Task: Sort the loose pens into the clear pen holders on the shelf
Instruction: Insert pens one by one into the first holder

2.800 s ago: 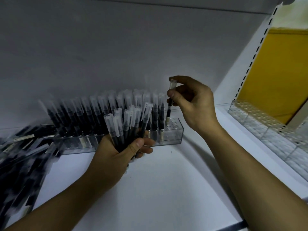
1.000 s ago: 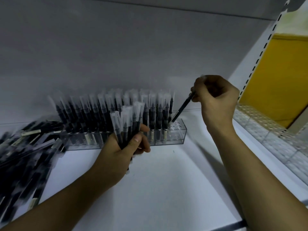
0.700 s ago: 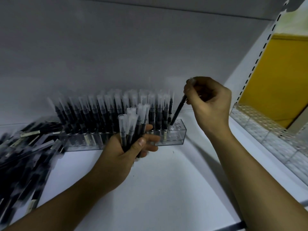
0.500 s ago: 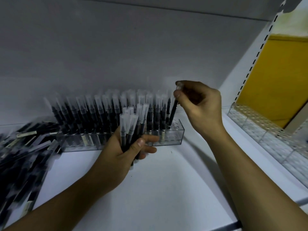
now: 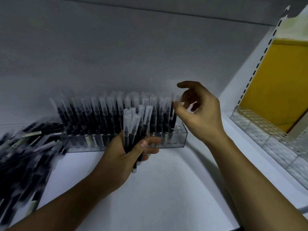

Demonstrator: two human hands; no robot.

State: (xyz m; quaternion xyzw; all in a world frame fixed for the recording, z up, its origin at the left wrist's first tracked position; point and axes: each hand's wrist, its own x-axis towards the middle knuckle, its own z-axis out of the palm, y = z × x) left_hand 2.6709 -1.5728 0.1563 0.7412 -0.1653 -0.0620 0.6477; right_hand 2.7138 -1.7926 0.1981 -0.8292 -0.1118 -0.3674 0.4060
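A long clear pen holder (image 5: 177,139) stands against the shelf's back wall, packed with upright black pens with clear caps (image 5: 103,114). My left hand (image 5: 120,157) grips a bundle of the same pens (image 5: 133,125), held upright in front of the holder. My right hand (image 5: 200,117) hovers at the holder's right end. Its thumb is beside the cap of the last upright pen (image 5: 173,116), its index finger is lifted away, and it holds nothing. A pile of loose pens (image 5: 25,155) lies at the left.
Empty clear holders (image 5: 260,130) line the neighbouring shelf on the right, behind a slotted white upright (image 5: 260,60) and a yellow panel (image 5: 275,84). White shelf surface (image 5: 166,197) stretches below my hands.
My right hand lowered the single pen into the holder's right end and released it. My left hand kept its bundle and barely moved.
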